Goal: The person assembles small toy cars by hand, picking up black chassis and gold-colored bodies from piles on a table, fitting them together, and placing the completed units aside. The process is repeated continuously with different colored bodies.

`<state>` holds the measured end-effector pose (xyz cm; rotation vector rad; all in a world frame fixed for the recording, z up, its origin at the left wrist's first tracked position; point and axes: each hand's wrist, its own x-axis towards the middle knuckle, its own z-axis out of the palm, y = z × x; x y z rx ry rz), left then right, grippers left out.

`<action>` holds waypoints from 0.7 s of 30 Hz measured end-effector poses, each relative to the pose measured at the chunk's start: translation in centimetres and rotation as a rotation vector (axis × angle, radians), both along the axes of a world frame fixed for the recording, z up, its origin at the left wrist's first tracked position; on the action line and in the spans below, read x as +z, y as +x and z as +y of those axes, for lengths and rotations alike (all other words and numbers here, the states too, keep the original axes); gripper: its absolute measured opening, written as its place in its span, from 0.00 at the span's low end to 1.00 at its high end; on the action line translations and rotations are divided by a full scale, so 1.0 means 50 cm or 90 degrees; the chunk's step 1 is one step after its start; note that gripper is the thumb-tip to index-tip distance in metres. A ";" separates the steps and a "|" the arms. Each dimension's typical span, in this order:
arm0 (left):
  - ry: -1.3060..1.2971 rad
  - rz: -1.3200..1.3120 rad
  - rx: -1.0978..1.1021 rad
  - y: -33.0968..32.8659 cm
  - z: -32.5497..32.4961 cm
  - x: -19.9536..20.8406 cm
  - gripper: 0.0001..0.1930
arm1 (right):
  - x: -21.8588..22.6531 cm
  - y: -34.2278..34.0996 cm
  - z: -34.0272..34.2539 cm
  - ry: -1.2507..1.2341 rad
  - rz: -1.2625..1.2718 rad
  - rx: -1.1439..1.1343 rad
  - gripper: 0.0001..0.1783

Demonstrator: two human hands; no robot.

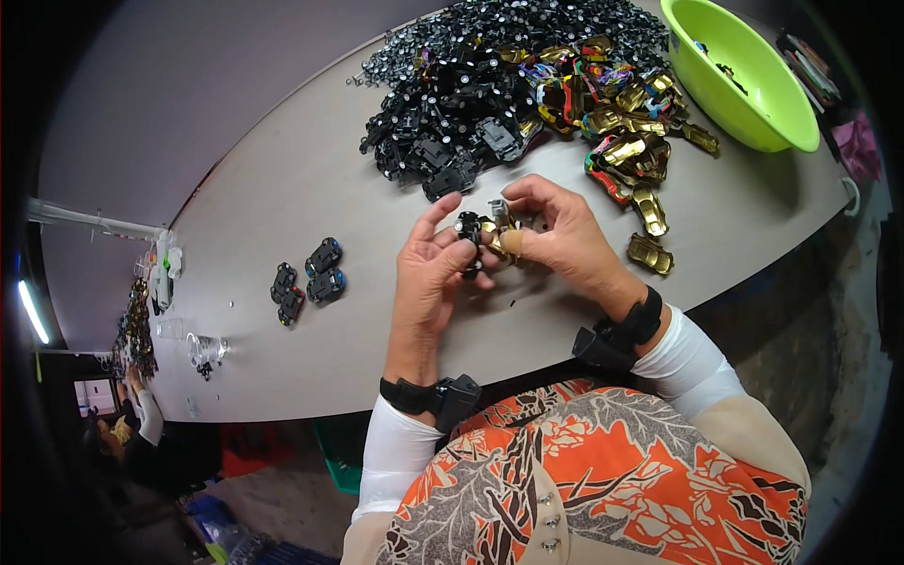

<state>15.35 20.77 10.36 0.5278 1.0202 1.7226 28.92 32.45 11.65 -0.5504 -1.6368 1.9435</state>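
In front of my chest, both hands meet over the table. My left hand [424,264] pinches a black toy car chassis [468,224] between thumb and fingers. Close against it, my right hand [570,235] grips a gold toy car body [505,242] with thumb and forefinger. A small grey part [497,209] shows above the right fingertips; the fingers partly cover how it sits with the rest. Two loose gold car bodies [650,254] lie to the right of my right hand. Several black toy cars [325,283] rest wheels-up on the table to the left.
Beyond my hands spreads a heap of black chassis [438,151], with small wheel parts [405,61] behind and gold and coloured bodies [631,155] at its right. A lime green basin [800,127] stands far right. Leftward are a clear cup [200,350] and a co-worker's arm [149,414].
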 end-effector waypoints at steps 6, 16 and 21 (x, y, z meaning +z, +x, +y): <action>-0.095 0.057 -0.037 -0.007 -0.011 -0.011 0.14 | 0.004 0.010 -0.003 0.155 0.006 0.050 0.17; 0.044 0.056 -0.068 0.012 -0.008 0.010 0.26 | 0.002 0.005 0.003 0.146 -0.025 0.000 0.13; -0.008 0.102 -0.049 0.003 -0.011 0.006 0.25 | -0.012 0.001 0.009 0.032 0.079 0.027 0.13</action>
